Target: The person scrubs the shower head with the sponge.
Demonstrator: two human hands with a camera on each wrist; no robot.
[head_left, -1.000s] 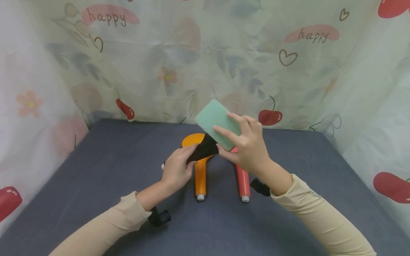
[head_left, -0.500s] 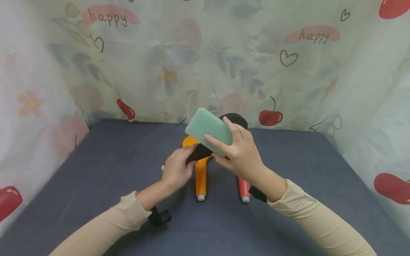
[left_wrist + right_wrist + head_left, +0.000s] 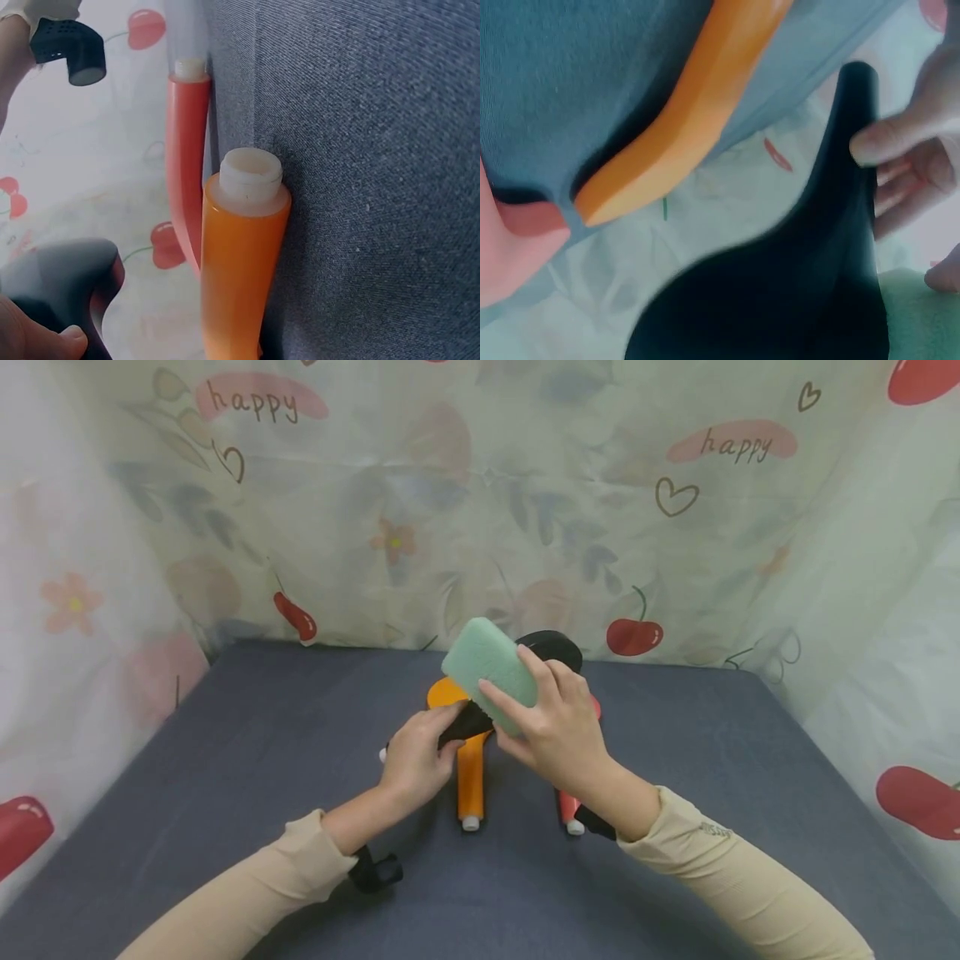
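Observation:
My left hand (image 3: 416, 756) grips the handle of a black hand shower head (image 3: 551, 647), held tilted above the table. Its white threaded end pokes out behind that hand. My right hand (image 3: 558, 718) holds a pale green sponge (image 3: 480, 660) against the black handle, covering part of it. In the right wrist view the black shower head (image 3: 780, 285) widens toward the bottom, with the sponge (image 3: 922, 319) at its side. Beneath the hands lie an orange shower head (image 3: 471, 781) and a red shower head (image 3: 570, 802), the red one partly hidden by my right hand.
A dark grey cloth (image 3: 300, 752) covers the table. Patterned curtains (image 3: 487, 510) stand behind and at both sides. In the left wrist view, the orange shower head (image 3: 240, 277) and red shower head (image 3: 187, 135) show white threaded ends. Black straps hang at both wrists.
My right hand has moved the sponge left and down along the black handle, then slightly back right. The black shower head's round end now shows behind the sponge. My left hand stays nearly still.

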